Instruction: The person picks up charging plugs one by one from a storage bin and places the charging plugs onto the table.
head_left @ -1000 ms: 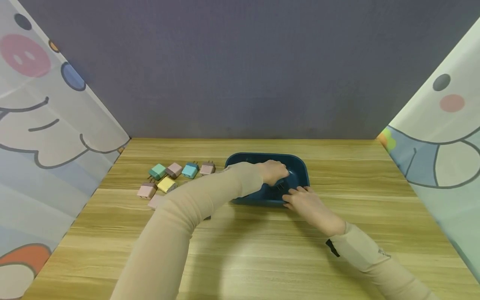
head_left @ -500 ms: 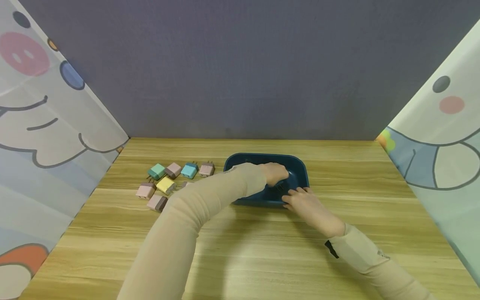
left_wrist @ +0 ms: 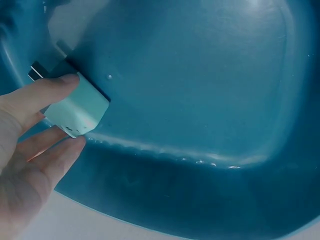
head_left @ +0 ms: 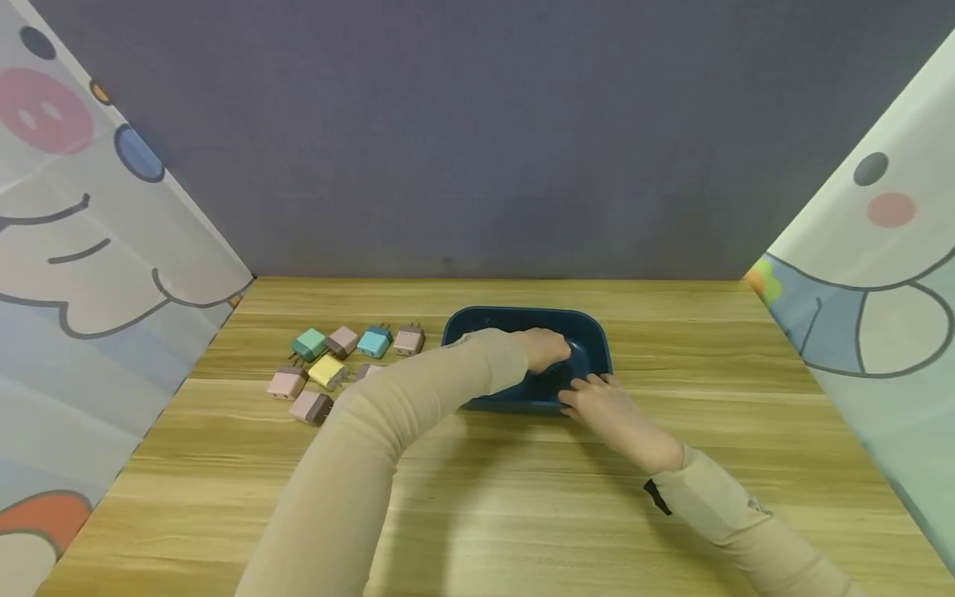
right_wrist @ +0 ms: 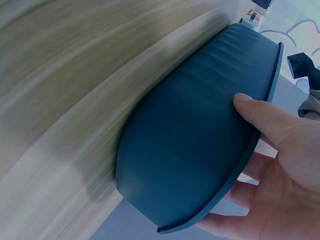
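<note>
My left hand (head_left: 546,348) reaches down into the dark blue plastic basin (head_left: 515,406). In the left wrist view it pinches a mint-green charger plug (left_wrist: 82,107) between thumb and fingers, close over the basin's floor. The charger's dark prong end points to the upper left there. My right hand (head_left: 619,419) holds the basin's near right edge. In the right wrist view its thumb (right_wrist: 255,110) presses the outer wall and the other fingers reach over the rim. From the head view the charger is hidden under my left hand.
Left of the basin lie several two-prong chargers: a green one (head_left: 308,343), a blue one (head_left: 375,341), a yellow one (head_left: 328,371) and pink ones such as this pink charger (head_left: 288,381). My left sleeve (head_left: 358,448) covers part of that group. A grey panel (head_left: 492,149) stands behind the table.
My left forearm has shifted slightly right, uncovering more of a pink charger. The charger's prongs, seen earlier under my left hand, no longer show in the head view. My right hand has stayed on the basin.
</note>
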A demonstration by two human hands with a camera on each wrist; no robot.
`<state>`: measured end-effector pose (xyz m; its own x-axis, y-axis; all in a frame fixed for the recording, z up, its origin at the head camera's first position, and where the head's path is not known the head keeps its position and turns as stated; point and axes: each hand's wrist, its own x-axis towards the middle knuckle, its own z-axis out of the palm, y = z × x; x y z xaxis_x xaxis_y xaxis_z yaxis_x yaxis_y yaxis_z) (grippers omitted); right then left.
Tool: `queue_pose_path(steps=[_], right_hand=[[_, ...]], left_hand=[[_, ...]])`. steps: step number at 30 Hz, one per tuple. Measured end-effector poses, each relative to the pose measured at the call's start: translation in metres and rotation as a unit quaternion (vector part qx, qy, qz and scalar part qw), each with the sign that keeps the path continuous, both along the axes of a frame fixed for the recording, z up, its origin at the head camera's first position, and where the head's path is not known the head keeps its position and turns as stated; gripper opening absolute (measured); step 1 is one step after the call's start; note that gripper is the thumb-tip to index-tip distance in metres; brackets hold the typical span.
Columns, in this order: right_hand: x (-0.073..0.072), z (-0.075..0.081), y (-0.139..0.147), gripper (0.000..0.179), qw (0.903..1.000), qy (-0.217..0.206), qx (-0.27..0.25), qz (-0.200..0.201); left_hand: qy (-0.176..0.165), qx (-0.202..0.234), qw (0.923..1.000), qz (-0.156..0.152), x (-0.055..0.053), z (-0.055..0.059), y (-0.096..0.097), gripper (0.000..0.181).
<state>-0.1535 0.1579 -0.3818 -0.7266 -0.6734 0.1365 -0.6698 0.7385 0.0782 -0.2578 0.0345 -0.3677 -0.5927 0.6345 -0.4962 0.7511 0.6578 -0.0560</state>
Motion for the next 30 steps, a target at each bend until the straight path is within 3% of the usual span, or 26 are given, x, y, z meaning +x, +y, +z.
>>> queue_pose_path(steps=[8,13,18,30], right_hand=[[0.0,0.0,0.0,0.007,1.0,-0.005,-0.003,0.003],[-0.001,-0.001,0.0,0.007,1.0,-0.001,-0.007,0.005],[-0.001,-0.001,0.0,0.007,1.0,-0.005,-0.007,0.0],[-0.001,-0.002,0.0,0.007,1.0,-0.008,-0.003,-0.002]], left_hand=[[-0.003,-0.007,1.0,0.005,0.003,0.006,0.001,0.012],[0.02,-0.01,0.9997,-0.003,0.003,0.015,0.001,0.026],[0.024,0.0,0.9997,0.011,0.003,0.025,0.0,0.033],[0.007,0.01,0.9995,0.029,0.006,0.048,-0.008,0.021]])
